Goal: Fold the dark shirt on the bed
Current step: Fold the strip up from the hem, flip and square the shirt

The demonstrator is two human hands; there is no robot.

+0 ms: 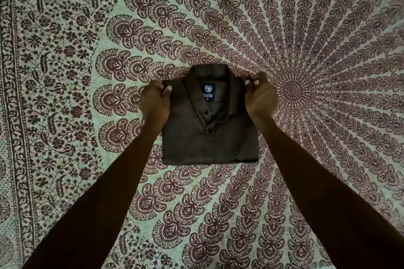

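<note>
The dark brown shirt [218,137] lies on the bed as a compact folded rectangle, front up, with its collar, two buttons and a dark blue neck label showing. My left hand [155,102] pinches the shirt's upper left corner at the shoulder. My right hand [259,94] pinches the upper right corner. Both thumbs lie on top of the cloth, with the fingers curled at the edges. A narrower fold of the shirt sticks out beyond the collar at the far side.
A patterned bedsheet [218,214] with maroon paisley and mandala print on a pale green ground covers the whole bed. A floral border strip [13,116] runs along the left side. Nothing else lies on the sheet.
</note>
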